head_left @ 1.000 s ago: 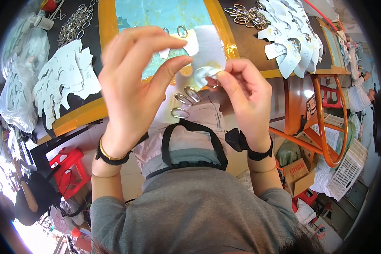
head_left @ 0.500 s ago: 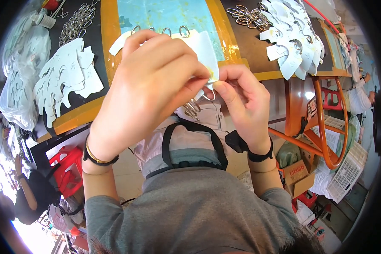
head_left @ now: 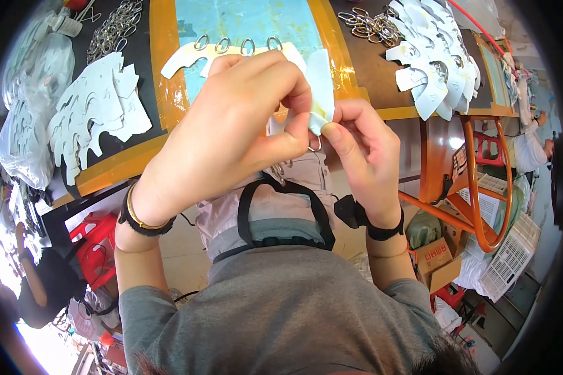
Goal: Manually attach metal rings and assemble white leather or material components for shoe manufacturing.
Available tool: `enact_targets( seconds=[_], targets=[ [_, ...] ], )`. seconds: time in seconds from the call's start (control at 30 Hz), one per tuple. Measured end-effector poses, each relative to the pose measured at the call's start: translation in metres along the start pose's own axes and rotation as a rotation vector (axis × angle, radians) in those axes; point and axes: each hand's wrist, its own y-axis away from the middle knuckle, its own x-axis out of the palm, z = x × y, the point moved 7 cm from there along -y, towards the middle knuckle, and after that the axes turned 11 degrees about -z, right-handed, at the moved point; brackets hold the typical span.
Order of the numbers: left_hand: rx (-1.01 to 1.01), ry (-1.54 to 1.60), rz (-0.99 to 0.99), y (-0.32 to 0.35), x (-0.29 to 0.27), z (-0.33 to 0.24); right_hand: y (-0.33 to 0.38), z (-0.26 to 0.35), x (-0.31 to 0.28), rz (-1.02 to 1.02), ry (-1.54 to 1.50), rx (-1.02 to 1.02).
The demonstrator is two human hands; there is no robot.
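Observation:
Between my hands is a white cut-out piece (head_left: 321,72) of thin sheet material with a yellowish smear, its lower end folded over. My right hand (head_left: 370,147) pinches that folded end between thumb and forefinger. My left hand (head_left: 247,115) is closed at the piece's left edge, fingertips curled against the fold. A metal oval ring (head_left: 316,146) hangs at the fold, partly behind the fingers. More rings (head_left: 279,172) dangle below my left hand. Behind it, on the table, lies a white curved strip (head_left: 182,61) with several oval rings (head_left: 248,46) along its far edge; its nearer part is hidden.
A light-blue taped mat (head_left: 250,19) covers the table's middle. White cut pieces (head_left: 100,106) and a ring heap (head_left: 114,28) are at left; ringed white pieces (head_left: 428,75) and loose rings (head_left: 369,26) at right. An orange chair frame (head_left: 475,187) stands right. Another person (head_left: 40,281) is at far left.
The white piece has turned more upright and narrower, and its lower end is bent over more. My left hand has shifted slightly, uncovering more of the ringed strip behind.

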Motion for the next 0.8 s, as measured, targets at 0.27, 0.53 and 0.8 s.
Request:
enact_targets(
  seconds=[0.27, 0.53, 0.8],
  targets=[
    [-0.336, 0.289, 0.064, 0.011, 0.014, 0.021, 0.001, -0.007, 0.000, 0.033, -0.135, 0.033],
    [-0.150, 0.286, -0.163, 0.009, -0.011, 0.020, 0.002, -0.005, -0.007, 0.035, -0.288, 0.034],
    [-0.011, 0.125, -0.098, 0.009, -0.011, -0.002, 0.004, -0.001, -0.004, 0.036, -0.303, 0.031]
  ],
)
